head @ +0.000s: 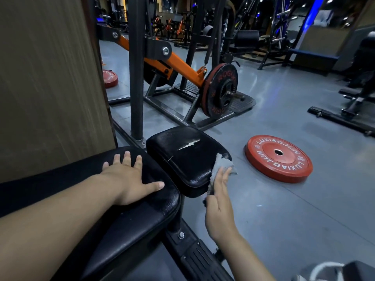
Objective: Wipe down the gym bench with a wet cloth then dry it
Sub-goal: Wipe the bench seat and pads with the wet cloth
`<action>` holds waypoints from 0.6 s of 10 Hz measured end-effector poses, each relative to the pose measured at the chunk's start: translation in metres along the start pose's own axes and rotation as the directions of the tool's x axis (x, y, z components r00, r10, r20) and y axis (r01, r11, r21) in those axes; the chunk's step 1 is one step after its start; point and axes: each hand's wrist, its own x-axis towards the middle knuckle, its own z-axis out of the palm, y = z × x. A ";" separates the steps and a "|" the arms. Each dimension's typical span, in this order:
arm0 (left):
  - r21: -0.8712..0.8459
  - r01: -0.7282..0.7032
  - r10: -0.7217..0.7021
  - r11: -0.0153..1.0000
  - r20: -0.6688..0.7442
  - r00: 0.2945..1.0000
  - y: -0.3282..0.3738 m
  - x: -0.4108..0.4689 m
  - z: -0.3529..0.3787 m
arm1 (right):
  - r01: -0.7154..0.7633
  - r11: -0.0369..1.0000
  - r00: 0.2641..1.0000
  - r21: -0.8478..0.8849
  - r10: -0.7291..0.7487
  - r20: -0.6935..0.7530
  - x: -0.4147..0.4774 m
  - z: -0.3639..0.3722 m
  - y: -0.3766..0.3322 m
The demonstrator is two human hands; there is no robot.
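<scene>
The gym bench has two black padded parts: a long back pad (pixel 125 218) near me and a smaller seat pad (pixel 182 157) beyond it, with a torn white crack on top. My left hand (pixel 132 179) lies flat with spread fingers on the far end of the back pad. My right hand (pixel 219 201) presses a grey cloth (pixel 222 166) against the right side edge of the seat pad, palm toward the pad.
A red weight plate (pixel 279 158) lies flat on the grey floor right of the seat. An orange-and-black lever machine (pixel 178 65) loaded with a plate (pixel 220 90) stands behind. A brown wall panel (pixel 48 82) fills the left. The bench's black frame rail (pixel 194 252) runs below.
</scene>
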 end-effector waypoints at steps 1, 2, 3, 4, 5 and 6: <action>-0.005 0.001 -0.001 1.000 0.002 1.000 0.000 0.000 0.000 | 0.213 0.962 0.977 -0.172 -0.207 0.050 0.000 -0.011 0.010; -0.001 0.000 0.000 1.000 0.003 1.000 0.000 0.000 0.000 | 0.441 0.799 0.897 -0.410 -0.405 0.176 0.022 -0.028 0.020; 0.005 0.003 -0.003 1.000 0.002 1.000 0.000 0.001 0.000 | 0.585 0.641 0.810 -0.498 -0.427 0.403 0.049 -0.056 0.023; 0.012 0.005 -0.005 1.000 0.006 1.000 0.000 0.002 0.001 | 0.687 0.517 0.723 -0.510 -0.422 0.547 0.070 -0.074 0.023; 0.016 0.008 -0.008 1.000 0.006 1.000 0.000 0.002 0.001 | 0.729 0.500 0.679 -0.467 -0.442 0.587 0.083 -0.078 0.020; 0.023 0.011 -0.011 1.000 0.003 1.000 0.000 0.002 0.001 | 0.717 0.527 0.691 -0.456 -0.452 0.564 0.082 -0.075 0.018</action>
